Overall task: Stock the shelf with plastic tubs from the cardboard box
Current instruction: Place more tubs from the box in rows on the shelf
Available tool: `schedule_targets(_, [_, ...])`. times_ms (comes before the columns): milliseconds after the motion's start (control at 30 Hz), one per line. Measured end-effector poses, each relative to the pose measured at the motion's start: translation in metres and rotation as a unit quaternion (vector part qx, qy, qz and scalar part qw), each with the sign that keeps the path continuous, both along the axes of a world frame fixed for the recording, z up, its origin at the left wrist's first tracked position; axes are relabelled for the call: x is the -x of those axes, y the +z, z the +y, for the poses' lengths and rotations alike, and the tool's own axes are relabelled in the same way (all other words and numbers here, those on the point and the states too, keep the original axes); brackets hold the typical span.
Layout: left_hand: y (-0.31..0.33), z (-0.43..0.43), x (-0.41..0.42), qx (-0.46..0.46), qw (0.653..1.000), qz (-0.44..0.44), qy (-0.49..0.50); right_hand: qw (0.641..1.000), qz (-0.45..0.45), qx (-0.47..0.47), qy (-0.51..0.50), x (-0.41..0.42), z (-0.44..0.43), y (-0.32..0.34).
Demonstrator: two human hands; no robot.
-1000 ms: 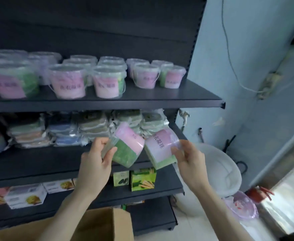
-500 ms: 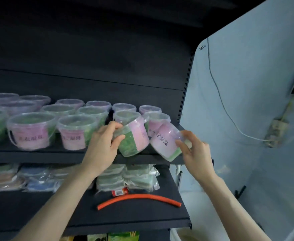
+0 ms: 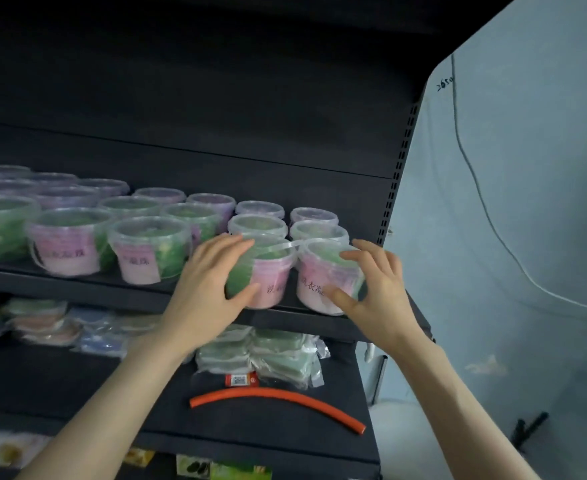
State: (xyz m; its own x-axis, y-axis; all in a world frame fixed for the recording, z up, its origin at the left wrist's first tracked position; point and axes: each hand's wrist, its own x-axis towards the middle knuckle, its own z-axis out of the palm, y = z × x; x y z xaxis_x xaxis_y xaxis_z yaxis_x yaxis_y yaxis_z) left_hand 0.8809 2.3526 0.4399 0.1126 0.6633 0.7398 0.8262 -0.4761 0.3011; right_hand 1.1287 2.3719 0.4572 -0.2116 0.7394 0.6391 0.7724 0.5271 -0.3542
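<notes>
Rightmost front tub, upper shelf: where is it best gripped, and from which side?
Grip the rightmost front tub round its side wall under the lid rim, coming from the front and right, as the right hand does. It stands upright at the shelf edge, with the neighbouring tub close on its left and more tubs behind; the rim should stop a slip.

— What is being kept beneath?
— Clear-wrapped flat green packs [image 3: 278, 355] are being kept in stacks; a curved orange tube [image 3: 278, 400] is lying in front, a small red tag [image 3: 241, 380] between them.
</notes>
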Motion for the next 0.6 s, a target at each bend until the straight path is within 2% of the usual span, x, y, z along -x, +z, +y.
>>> schedule_targets(67, [0.002,-0.004,-0.020,-0.027,0.999,0.035,0.017,0.999,-0.006,-0.041,-0.016,0.011,0.000,0.002])
schedule_targets(167, [0.004,-0.003,-0.036,-0.011,0.998,0.052,0.046,0.997,-0.045,-0.028,-0.056,0.019,0.008,0.000])
schedule_targets(300, [0.001,0.001,-0.023,-0.030,0.998,0.035,0.034,0.999,0.023,-0.014,-0.022,0.011,0.010,-0.005])
schedule_targets(500, [0.006,0.007,0.008,0.055,0.998,-0.001,-0.031,0.996,0.080,0.035,-0.008,0.016,0.008,-0.003])
schedule_targets(600, [0.011,0.015,0.014,0.063,0.997,-0.008,-0.039,0.991,0.130,0.039,-0.015,0.027,0.006,-0.003])
